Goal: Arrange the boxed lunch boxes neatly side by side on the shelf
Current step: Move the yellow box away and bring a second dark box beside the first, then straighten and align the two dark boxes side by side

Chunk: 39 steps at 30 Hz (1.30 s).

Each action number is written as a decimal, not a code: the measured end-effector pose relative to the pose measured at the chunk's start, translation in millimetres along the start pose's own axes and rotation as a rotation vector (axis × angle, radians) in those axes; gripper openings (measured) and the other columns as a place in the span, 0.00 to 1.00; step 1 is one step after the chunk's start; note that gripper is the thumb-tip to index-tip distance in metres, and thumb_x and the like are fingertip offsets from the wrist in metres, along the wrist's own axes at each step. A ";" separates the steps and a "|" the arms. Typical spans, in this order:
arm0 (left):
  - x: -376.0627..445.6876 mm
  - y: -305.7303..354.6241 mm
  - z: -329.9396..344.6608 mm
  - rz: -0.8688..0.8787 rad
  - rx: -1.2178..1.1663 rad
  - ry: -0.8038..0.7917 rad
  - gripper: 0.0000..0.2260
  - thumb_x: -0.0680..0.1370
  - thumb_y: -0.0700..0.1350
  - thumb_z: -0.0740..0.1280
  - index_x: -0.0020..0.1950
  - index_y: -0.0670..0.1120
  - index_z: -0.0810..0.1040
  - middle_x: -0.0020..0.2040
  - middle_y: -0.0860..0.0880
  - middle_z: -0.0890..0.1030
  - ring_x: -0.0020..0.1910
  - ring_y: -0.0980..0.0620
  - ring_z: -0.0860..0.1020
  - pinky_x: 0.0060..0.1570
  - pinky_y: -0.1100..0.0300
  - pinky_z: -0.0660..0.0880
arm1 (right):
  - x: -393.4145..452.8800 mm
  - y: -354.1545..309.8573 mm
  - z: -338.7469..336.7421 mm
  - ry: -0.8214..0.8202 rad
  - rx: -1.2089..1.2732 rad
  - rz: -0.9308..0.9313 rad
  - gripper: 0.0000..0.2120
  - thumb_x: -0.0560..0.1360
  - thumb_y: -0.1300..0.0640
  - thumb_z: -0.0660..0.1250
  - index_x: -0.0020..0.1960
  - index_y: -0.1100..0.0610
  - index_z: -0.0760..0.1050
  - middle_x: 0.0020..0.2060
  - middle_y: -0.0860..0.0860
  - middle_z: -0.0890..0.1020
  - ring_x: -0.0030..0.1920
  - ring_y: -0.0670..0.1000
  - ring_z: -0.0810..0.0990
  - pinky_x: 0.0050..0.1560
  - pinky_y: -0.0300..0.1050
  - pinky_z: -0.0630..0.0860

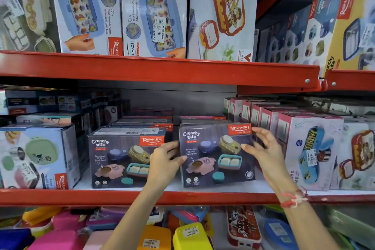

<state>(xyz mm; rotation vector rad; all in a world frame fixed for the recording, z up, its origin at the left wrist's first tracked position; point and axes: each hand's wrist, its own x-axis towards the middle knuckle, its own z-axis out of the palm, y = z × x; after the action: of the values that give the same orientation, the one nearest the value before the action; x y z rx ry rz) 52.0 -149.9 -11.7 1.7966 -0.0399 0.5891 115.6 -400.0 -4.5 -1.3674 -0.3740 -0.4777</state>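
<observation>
Two dark "Crunchy Bite" lunch-box boxes stand at the front of the middle shelf [182, 197]. The left box [119, 156] stands alone, upright. The right box [215, 154] is between my hands. My left hand [164, 160] grips its left edge, thumb on the front face. My right hand [261, 148] is at its right edge with fingers spread, fingertips touching the upper right corner and the front. A narrow gap separates the two boxes. More boxes of the same kind are stacked behind them.
A pastel box [36, 156] stands at the shelf's left. Pink-and-white boxes [308, 148] are lined up to the right. Larger boxes fill the upper shelf [162, 69]. Loose coloured lunch boxes [188, 235] lie below.
</observation>
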 end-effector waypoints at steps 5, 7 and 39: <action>-3.1 -7.5 7.1 -0.010 0.054 0.042 0.23 0.72 0.31 0.69 0.66 0.41 0.74 0.63 0.46 0.79 0.62 0.51 0.77 0.62 0.54 0.75 | -6.3 24.0 0.4 0.028 0.009 -0.017 0.29 0.67 0.75 0.71 0.56 0.45 0.74 0.61 0.46 0.77 0.63 0.49 0.78 0.61 0.46 0.77; -4.3 -11.2 11.1 -0.004 0.062 0.059 0.23 0.72 0.30 0.68 0.67 0.41 0.73 0.63 0.45 0.79 0.59 0.55 0.76 0.59 0.61 0.74 | -9.5 31.8 -0.5 0.045 0.009 -0.023 0.31 0.67 0.74 0.71 0.61 0.47 0.73 0.62 0.43 0.78 0.61 0.45 0.79 0.57 0.40 0.78; -49.4 -58.4 -113.5 0.318 0.202 0.681 0.13 0.81 0.44 0.55 0.65 0.48 0.71 0.66 0.45 0.71 0.64 0.56 0.68 0.63 0.72 0.62 | -116.2 23.4 156.3 -0.347 -0.278 -0.017 0.28 0.75 0.41 0.63 0.74 0.42 0.61 0.72 0.41 0.68 0.71 0.40 0.66 0.72 0.49 0.66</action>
<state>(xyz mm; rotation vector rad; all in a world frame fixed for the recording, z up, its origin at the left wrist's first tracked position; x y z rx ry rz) -14.2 -41.6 -62.8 1.7046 0.2089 1.4506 32.7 -230.5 -58.0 -1.7251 -0.6207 -0.3120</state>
